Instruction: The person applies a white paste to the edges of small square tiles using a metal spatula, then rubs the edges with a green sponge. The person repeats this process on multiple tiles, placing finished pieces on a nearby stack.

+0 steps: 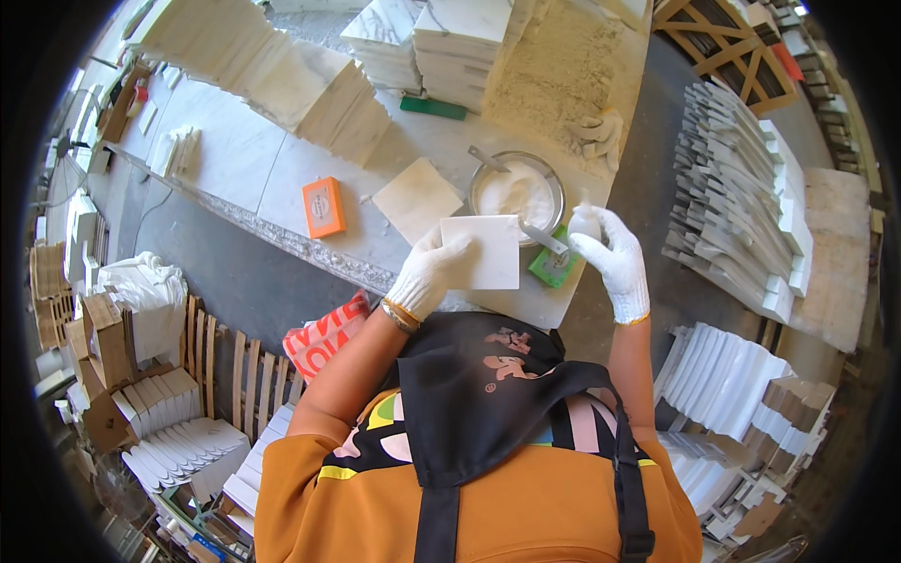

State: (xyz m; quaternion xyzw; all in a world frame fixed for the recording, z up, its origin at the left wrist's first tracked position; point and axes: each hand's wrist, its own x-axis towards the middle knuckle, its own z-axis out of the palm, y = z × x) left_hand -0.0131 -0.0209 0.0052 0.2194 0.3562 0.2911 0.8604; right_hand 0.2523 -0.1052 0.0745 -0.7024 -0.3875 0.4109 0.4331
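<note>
Head view: a white tile (483, 251) held at the surface's (244, 159) near edge, beside the bowl of white paste (517, 192).
Left hand (427, 272) fingers pinch the tile's left edge; right hand (610, 258) fingers curl around a spatula (547, 239). A level tile and thin, even strokes would likely serve best.

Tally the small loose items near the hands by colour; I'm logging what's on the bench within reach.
White square tile, held in the left hand: 1
Cream square tile: 1
Orange block: 1
Green items, a sponge and a flat bar: 2
Metal bowl of white paste: 1
Total: 6
</note>
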